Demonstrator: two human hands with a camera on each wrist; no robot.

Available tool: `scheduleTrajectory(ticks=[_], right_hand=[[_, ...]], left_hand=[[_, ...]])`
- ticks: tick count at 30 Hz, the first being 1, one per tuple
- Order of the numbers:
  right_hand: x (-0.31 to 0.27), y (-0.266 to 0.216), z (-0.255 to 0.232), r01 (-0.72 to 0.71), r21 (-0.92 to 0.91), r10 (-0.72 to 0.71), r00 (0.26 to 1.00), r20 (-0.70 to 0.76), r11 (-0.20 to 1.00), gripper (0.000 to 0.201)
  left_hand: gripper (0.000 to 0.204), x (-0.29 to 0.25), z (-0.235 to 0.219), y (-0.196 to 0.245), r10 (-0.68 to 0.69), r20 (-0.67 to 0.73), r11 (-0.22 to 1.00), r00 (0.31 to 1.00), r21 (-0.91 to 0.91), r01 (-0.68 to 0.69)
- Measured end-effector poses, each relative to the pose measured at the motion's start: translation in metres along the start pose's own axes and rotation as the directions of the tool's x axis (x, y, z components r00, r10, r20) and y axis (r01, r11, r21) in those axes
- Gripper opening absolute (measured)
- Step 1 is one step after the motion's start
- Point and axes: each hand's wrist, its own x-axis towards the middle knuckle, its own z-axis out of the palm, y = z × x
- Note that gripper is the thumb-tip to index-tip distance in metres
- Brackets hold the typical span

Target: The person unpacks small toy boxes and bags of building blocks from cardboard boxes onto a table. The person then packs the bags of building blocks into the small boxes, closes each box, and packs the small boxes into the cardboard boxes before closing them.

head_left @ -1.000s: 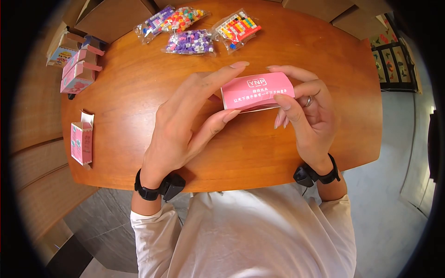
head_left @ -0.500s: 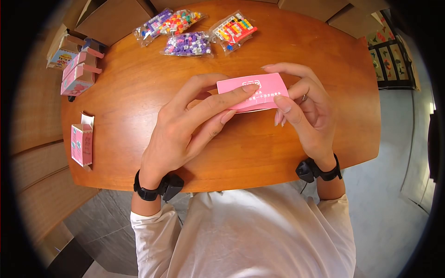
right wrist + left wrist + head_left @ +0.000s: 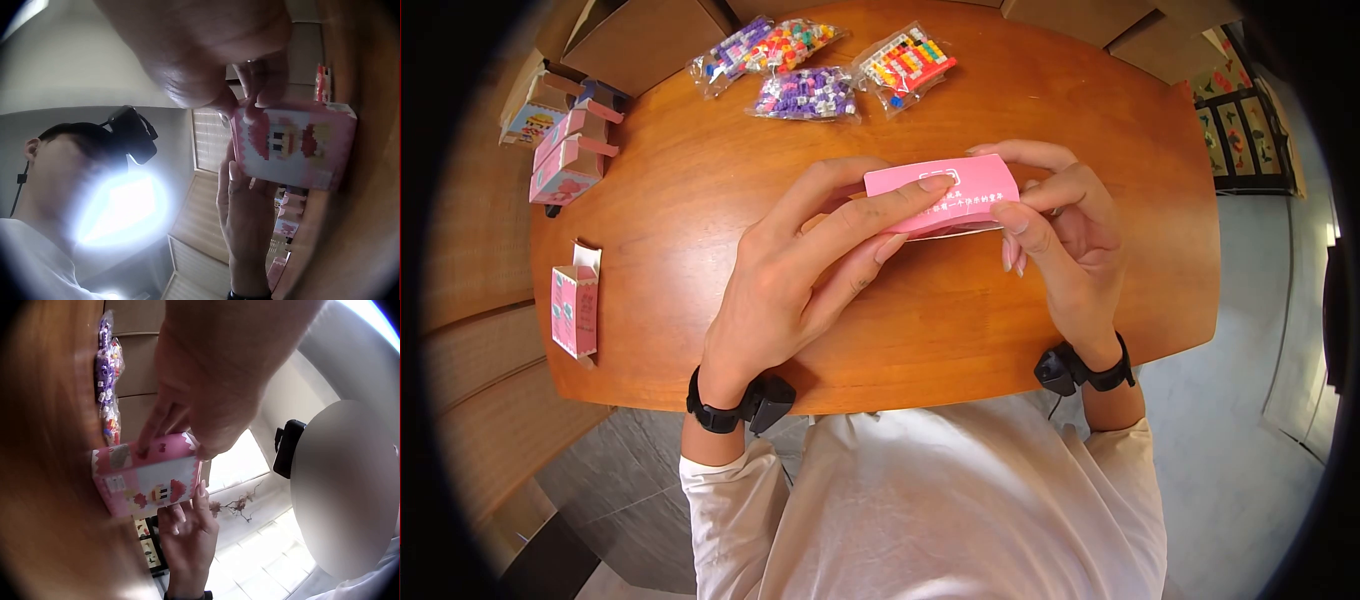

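Observation:
A pink cardboard box with white lettering on its top panel is between my two hands. My left hand holds its left end, a finger pressed on the top panel over part of the lettering and the thumb at the near edge. At the right end, my right hand pinches the box, its thumb on the near top corner. A narrow gap shows under the top panel's near edge. In the left wrist view the box shows a blocky character picture; the right wrist view has a similar picture on the box.
Clear bags of small coloured bricks lie on the far side of the wooden table. An open pink box stands at the left edge, with more small boxes behind it. Large cardboard cartons line the back.
My left hand has closed in on the box, bringing a finger down onto its top panel over the lettering. The box has shifted slightly left; my right hand keeps its hold.

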Motion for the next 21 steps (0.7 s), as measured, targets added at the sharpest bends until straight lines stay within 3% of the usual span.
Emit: scheduleTrajectory(ticks=[5, 10, 21], right_hand=[[0.0025, -0.0023, -0.0049, 0.036, -0.055, -0.033, 0.998, 0.052, 0.998, 0.011], [0.0043, -0.0069, -0.0028, -0.11, 0.065, 0.109, 0.994, 0.024, 0.992, 0.014], [0.0059, -0.0051, -0.0051, -0.159, 0.114, 0.154, 0.987, 0.051, 0.981, 0.018]], left_hand=[[0.04, -0.0007, -0.001, -0.0003, 0.001, 0.008, 1.0, 1.0, 0.004, -0.001], [0.039, -0.0008, -0.0007, -0.0004, 0.008, 0.004, 1.0, 1.0, 0.012, -0.008], [0.037, -0.0024, -0.0009, -0.0017, -0.011, 0.014, 1.0, 1.0, 0.006, 0.011]])
